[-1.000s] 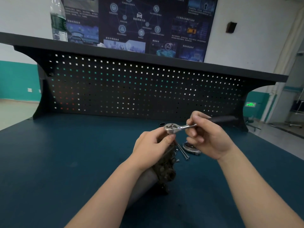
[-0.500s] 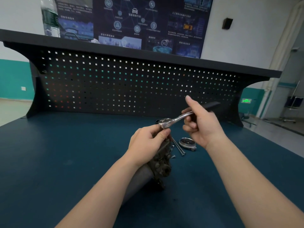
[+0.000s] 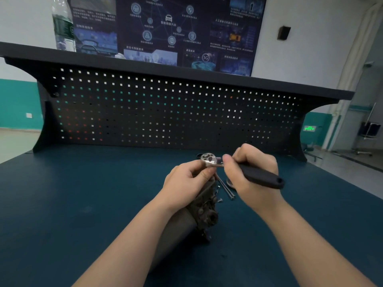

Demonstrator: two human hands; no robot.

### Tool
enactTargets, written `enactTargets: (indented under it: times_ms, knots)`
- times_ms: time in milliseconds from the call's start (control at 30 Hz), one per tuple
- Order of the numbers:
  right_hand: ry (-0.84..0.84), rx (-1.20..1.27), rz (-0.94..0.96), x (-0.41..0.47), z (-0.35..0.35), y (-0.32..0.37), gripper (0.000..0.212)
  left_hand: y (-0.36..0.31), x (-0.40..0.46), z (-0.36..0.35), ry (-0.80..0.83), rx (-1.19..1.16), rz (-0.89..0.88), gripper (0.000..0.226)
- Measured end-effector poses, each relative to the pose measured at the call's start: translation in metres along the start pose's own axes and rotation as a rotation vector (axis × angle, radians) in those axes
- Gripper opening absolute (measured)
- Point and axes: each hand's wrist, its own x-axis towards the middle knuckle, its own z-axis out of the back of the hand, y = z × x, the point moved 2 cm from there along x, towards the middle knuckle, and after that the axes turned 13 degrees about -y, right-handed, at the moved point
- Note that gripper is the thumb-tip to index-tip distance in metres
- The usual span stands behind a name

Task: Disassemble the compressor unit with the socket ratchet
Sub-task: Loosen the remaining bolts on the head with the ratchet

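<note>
The compressor unit (image 3: 204, 213), a grimy grey metal body, lies on the blue bench under my left forearm. My left hand (image 3: 186, 180) grips its upper end, thumb and forefinger up against the chrome head of the socket ratchet (image 3: 209, 159). My right hand (image 3: 249, 172) holds the ratchet's black handle (image 3: 262, 178), which points right and toward me. The socket and the bolt below the head are hidden by my fingers.
Two long loose bolts (image 3: 226, 188) and a small screw (image 3: 220, 200) lie on the bench between my hands; a round metal part (image 3: 230, 184) sits behind my right hand. A black pegboard (image 3: 165, 112) backs the bench, with a water bottle (image 3: 63, 25) on its shelf.
My right hand has swung the ratchet handle clockwise, from pointing back right to pointing right and toward me. The left hand stays on the compressor end.
</note>
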Motion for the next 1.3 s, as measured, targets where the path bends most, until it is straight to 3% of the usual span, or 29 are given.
enactTargets:
  times_ms: [100,167,267,367,400,500,533,567,600,700,800,867,933,1000,1033,1200,1300]
  knots:
    - [0.066,-0.003,-0.004,0.013,-0.007,-0.006,0.037,0.000,0.001,0.002,-0.005,-0.057,0.031,0.025]
    - [0.010,0.150,-0.235,0.018,-0.006,-0.016,0.039,0.001,-0.001,0.000,-0.023,-0.070,0.041,0.028]
    - [-0.068,0.592,-0.668,0.022,0.004,-0.028,0.042,0.000,-0.007,-0.005,-0.039,0.004,-0.027,0.026]
    - [-0.184,0.617,-0.775,0.016,0.005,-0.027,0.045,-0.001,-0.008,-0.007,-0.055,0.040,-0.051,0.022]
    - [-0.213,0.492,-0.668,0.008,0.001,-0.017,0.042,0.000,-0.007,-0.006,-0.066,0.032,-0.043,0.020]
    - [-0.247,-0.150,0.082,-0.026,-0.010,0.015,0.037,0.000,-0.007,-0.007,-0.094,-0.025,-0.030,0.025]
    - [-0.205,-0.225,0.246,-0.033,-0.012,0.018,0.037,0.000,-0.007,-0.008,-0.093,-0.035,-0.024,0.032]
    - [-0.161,-0.206,0.265,-0.029,-0.009,0.018,0.037,0.000,-0.008,-0.009,-0.083,-0.034,-0.023,0.036]
    - [-0.139,-0.143,0.141,-0.023,-0.003,0.015,0.037,0.000,-0.008,-0.009,-0.069,-0.024,-0.028,0.033]
    - [-0.057,0.368,-0.516,0.010,0.012,-0.001,0.038,-0.002,-0.009,-0.007,-0.026,0.020,-0.031,0.025]
    - [-0.125,0.551,-0.751,0.017,0.014,-0.014,0.043,-0.004,-0.010,-0.007,-0.020,0.001,-0.016,0.029]
    - [-0.208,0.388,-0.600,0.005,0.004,-0.004,0.042,-0.005,-0.010,-0.008,-0.045,0.008,-0.021,0.024]
    - [-0.265,-0.037,-0.131,-0.018,-0.003,0.010,0.039,-0.004,-0.010,-0.009,-0.062,-0.007,-0.029,0.026]
    - [-0.231,-0.281,0.303,-0.039,-0.013,0.021,0.040,-0.003,-0.009,-0.009,-0.068,-0.051,-0.011,0.037]
    - [-0.188,-0.238,0.320,-0.038,-0.013,0.021,0.040,-0.002,-0.009,-0.009,-0.056,-0.063,-0.009,0.038]
    - [-0.036,0.315,-0.448,0.009,0.012,-0.001,0.037,-0.001,-0.008,-0.005,0.010,-0.054,-0.003,0.030]
    - [-0.139,0.530,-0.676,0.016,0.010,-0.012,0.038,-0.002,-0.010,-0.008,-0.038,-0.051,0.019,0.023]
